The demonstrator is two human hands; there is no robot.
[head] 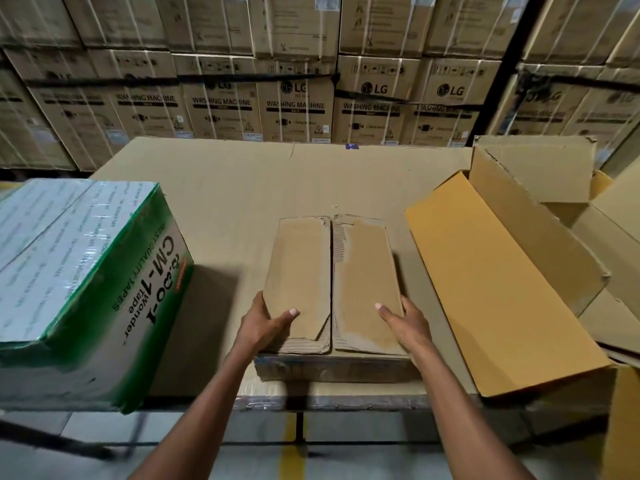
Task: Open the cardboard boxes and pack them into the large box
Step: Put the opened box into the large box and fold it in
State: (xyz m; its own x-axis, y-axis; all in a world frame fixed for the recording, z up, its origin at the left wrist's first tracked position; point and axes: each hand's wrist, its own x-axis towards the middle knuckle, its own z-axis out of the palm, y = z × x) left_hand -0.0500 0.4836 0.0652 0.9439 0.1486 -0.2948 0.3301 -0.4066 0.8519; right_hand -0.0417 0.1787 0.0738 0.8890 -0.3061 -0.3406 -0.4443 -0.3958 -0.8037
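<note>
A small worn cardboard box [332,271] lies flat on the cardboard-covered table [225,188], its two top flaps folded shut with a seam down the middle. My left hand [263,323] grips its near left corner, thumb on the top flap. My right hand [403,322] grips the near right corner, thumb on top as well. To the right, a large open box [540,244] lies with a wide yellowish flap [485,289] folded out toward me. Its inside is hidden from this angle.
A green and white "CM-1 Wonder Tape" carton [86,282] sits on the table's left side. More loose cardboard pieces [616,306] pile up at far right. Stacked washing-machine cartons [298,109] form a wall behind the table. The table's front edge [329,400] is close to me.
</note>
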